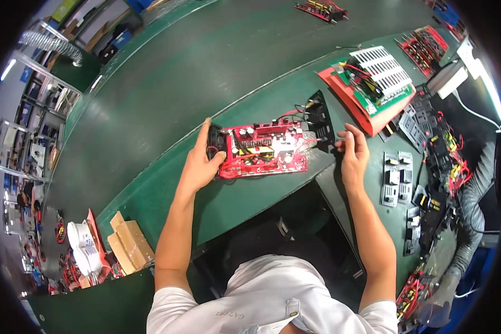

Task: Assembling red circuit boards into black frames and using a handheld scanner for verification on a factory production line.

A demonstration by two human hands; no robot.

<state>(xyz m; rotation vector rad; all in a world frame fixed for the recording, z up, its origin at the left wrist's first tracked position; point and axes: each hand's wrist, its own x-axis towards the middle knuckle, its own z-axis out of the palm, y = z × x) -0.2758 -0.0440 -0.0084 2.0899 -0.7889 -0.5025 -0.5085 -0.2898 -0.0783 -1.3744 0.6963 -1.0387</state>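
- Fingers (206,146) of the left hand (201,164) are clamping the left end of a red rectangular circuit board (263,150) lying on the green workbench (167,192)
- Right hand (353,153) is hovering just beside the black perforated metal panel (320,117), fingers loosely curled, gripping nothing

My green workbench (167,195) curves past a wide green belt (206,61); metal shelving (33,128) stands far left, a bright lamp (484,78) right.

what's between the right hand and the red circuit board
In the head view, a black vented panel with wires running to the red circuit board lies between the board and the right hand, near that hand's fingers.
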